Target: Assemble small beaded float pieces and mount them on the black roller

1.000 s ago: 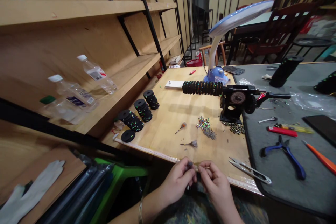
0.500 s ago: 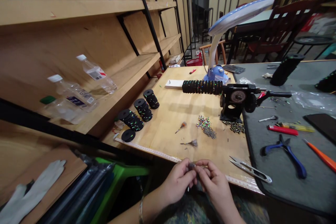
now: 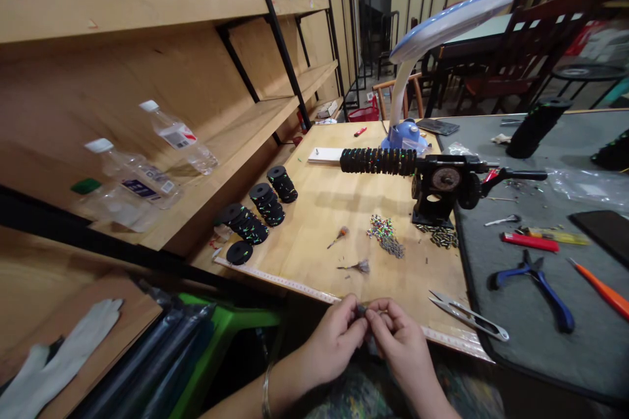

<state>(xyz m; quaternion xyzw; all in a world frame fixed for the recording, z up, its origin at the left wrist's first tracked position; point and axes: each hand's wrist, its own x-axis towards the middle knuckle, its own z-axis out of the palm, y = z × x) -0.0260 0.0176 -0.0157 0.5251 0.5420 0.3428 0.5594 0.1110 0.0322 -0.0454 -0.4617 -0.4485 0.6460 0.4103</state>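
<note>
My left hand and my right hand meet at the table's front edge, thumbs and fingertips pinched together. Between them a small dark grey piece shows; most of it is covered by the fingers, so its kind cannot be made out. Just beyond my hands lies a small grey feathery tuft on a stem. Farther off is a similar one with an orange tip. A heap of shiny beads merges into a pile of small grey metal pieces. Snips lie right of my right hand.
A black hand-cranked winder carries a row of dark spools. Stacked black foam spools line the left edge. Blue-handled pliers and a red lighter rest on the grey mat. A blue lamp stands behind.
My hands stay pinched together in nearly the same place, with slight finger movement around the small grey piece. The view has shifted slightly; the things on the table lie as before.
</note>
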